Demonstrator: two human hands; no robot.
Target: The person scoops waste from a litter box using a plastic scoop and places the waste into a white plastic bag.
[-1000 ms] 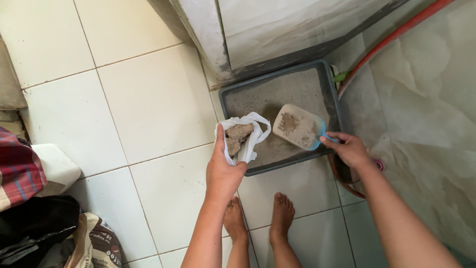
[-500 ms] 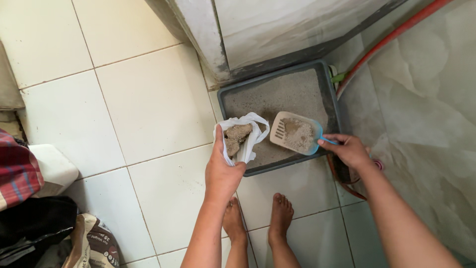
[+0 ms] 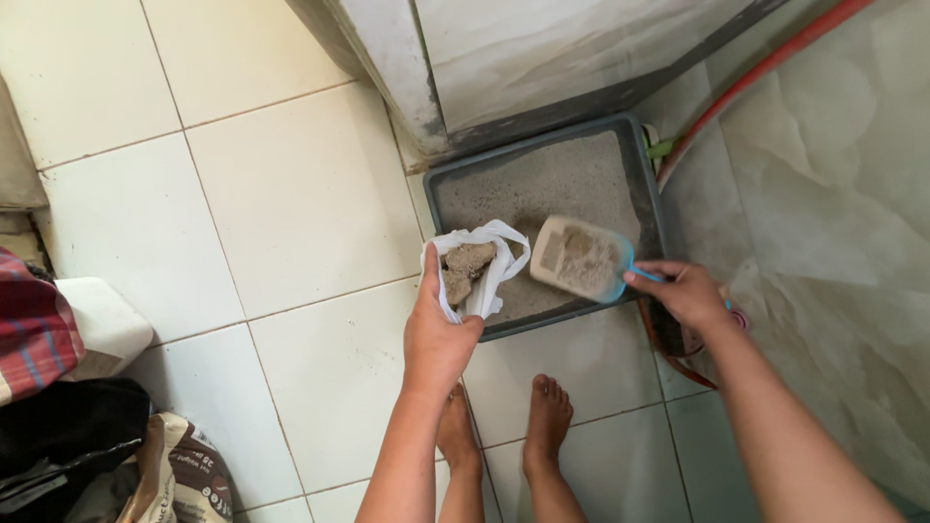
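— What stays unseen?
— The bag (image 3: pixel 477 266) hides part of the tray's (image 3: pixel 647 184) near rim; the right hand (image 3: pixel 686 291) covers most of the scoop (image 3: pixel 579 258) handle.
— And at the frame's edges?
— Both forearms, the hose (image 3: pixel 765 68) and a printed sack (image 3: pixel 179 479) are cut off; the sack's print is too small to read.

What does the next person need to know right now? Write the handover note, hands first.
Left hand: holds the white plastic bag open over the near edge of the grey litter tray; clumps already sit inside the bag.
Right hand: grips the blue handle of the scoop, which is loaded with litter and held above the tray, just right of the bag.
Done: some clumps bagged.
Left: this scoopful is not yet in the bag; the tray still holds litter.
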